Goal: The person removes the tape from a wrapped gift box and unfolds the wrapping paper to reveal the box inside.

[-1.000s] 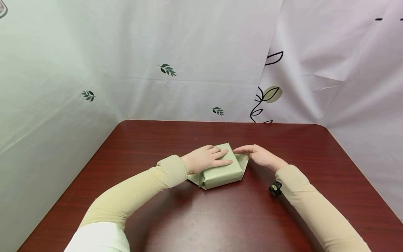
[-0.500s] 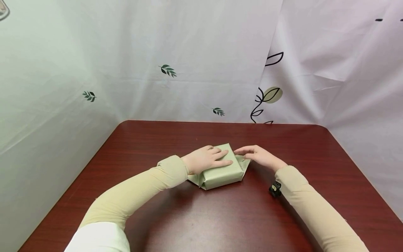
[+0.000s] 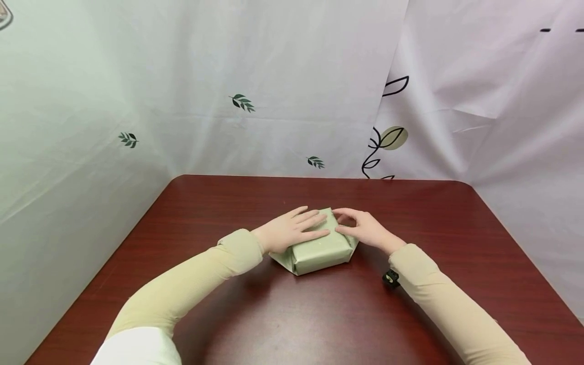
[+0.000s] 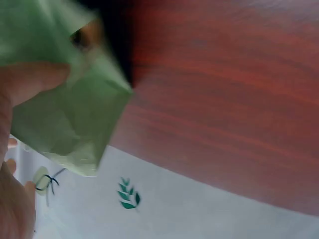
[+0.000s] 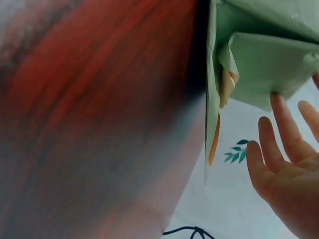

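Note:
A box wrapped in pale green paper (image 3: pixel 319 249) lies in the middle of the dark red table (image 3: pixel 274 314). My left hand (image 3: pixel 314 223) lies flat on its top with the fingers spread and straight. My right hand (image 3: pixel 347 223) is at the box's right end, its fingers reaching onto the top edge and its thumb against the folded paper there. In the left wrist view a fingertip (image 4: pixel 35 79) presses the green paper (image 4: pixel 70 124) beside a folded corner. The right wrist view shows the straight fingers (image 5: pixel 279 124) just touching the edge of a paper flap (image 5: pixel 264 64).
White curtains (image 3: pixel 274 76) printed with leaves hang close behind the table and along both sides. A small black device (image 3: pixel 391 279) sits under my right sleeve. Bare table top extends in front of the box and to both sides.
My right hand has moved left from beside the box onto its right end, and the loose paper flap there now lies folded against the box. The left hand stayed on top, fingers spread a little wider.

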A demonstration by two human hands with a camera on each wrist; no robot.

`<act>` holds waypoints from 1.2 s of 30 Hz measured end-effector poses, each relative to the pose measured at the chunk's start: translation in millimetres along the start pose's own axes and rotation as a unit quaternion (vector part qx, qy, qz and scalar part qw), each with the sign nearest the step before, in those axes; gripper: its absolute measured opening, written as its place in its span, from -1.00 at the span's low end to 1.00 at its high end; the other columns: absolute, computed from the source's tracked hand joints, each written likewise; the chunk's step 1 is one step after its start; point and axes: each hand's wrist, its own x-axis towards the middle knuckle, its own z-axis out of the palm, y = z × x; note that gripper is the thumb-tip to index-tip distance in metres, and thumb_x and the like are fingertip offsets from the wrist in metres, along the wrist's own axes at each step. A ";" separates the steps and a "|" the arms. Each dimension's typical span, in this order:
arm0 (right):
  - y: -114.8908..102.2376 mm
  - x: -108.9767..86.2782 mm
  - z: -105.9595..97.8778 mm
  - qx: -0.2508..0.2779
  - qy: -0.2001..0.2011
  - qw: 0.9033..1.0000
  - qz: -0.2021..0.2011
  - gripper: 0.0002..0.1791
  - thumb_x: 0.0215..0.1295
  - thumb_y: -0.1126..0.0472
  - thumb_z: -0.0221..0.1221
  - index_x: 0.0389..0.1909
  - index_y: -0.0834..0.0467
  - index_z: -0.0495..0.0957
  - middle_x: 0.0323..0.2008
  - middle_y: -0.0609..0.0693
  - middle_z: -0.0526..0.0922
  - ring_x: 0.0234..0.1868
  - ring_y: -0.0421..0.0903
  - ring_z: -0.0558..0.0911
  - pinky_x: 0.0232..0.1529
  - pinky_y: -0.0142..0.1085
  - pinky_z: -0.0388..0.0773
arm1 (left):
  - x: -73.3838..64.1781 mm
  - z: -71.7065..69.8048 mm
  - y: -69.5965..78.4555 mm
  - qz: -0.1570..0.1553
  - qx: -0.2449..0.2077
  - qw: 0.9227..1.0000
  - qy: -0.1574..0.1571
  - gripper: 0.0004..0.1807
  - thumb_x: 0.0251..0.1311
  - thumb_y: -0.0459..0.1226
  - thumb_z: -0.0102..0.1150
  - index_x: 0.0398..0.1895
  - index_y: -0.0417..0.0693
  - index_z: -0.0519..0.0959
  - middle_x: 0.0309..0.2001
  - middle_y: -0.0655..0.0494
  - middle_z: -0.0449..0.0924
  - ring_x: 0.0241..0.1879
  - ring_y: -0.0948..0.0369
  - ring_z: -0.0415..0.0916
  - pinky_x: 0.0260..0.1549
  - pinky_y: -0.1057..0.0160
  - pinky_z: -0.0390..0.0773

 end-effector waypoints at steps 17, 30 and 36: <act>-6.9 -4.3 9.8 -0.009 0.032 0.999 -0.028 -0.63 0.26 0.22 0.18 0.07 0.23 0.56 -0.02 0.13 0.58 0.07 0.08 0.55 0.11 -0.05 0.46 | -27.5 17.4 3.9 -0.100 -0.052 0.984 0.139 -0.46 -0.16 -0.42 0.32 0.00 -0.04 0.45 -0.18 0.06 0.40 -0.24 0.11 0.37 -0.27 0.23 0.43; -8.2 -7.1 15.0 -0.037 0.061 0.997 -0.037 -0.64 0.25 0.19 0.19 0.04 0.21 0.59 -0.05 0.09 0.60 0.05 0.06 0.55 0.09 -0.05 0.46 | -33.5 10.1 12.6 -0.165 -0.222 0.950 0.143 -0.68 0.26 -0.14 0.15 -0.03 -0.15 0.58 -0.08 0.03 0.46 -0.09 0.12 0.38 -0.05 0.24 0.44; -9.3 -7.2 16.6 -0.044 0.072 0.996 -0.041 -0.65 0.25 0.19 0.19 0.03 0.22 0.59 -0.07 0.09 0.61 0.03 0.05 0.57 0.07 -0.06 0.47 | -31.1 10.4 13.7 -0.200 -0.275 0.929 0.143 -0.67 0.21 -0.13 0.21 -0.05 -0.12 0.58 -0.09 0.03 0.43 -0.10 0.13 0.35 -0.07 0.23 0.43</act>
